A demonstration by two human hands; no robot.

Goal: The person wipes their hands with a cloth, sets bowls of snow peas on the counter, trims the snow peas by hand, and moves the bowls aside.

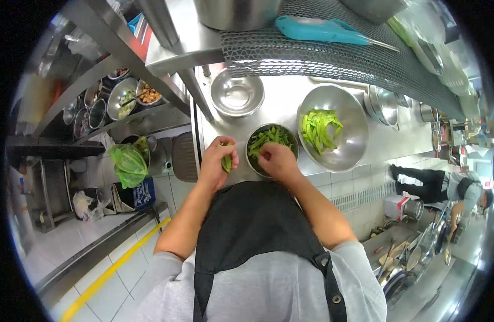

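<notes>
My left hand (217, 160) is closed around a few flat green pods (226, 162), which look like snow peas, just left of a small steel bowl. Over that small steel bowl (258, 170) is my right hand (279, 161), its fingers curled and pressed together at the near side of the greens; anything between them is hidden. Darker green pods or trimmings (272, 134) fill the bowl. To its right stands a large steel bowl (354, 142), tilted in view, with a pile of paler green pods (319, 129) in it. Behind my left hand sits another steel bowl (237, 94) with nothing visible inside.
A mesh-covered shelf (311, 59) overhangs the steel counter (282, 102), with a turquoise-handled tool (322, 30) on it. Steel bowls (383, 104) stand at the right. Food containers (122, 98) and a green plastic bag (130, 165) are at left. A person (451, 188) works at far right.
</notes>
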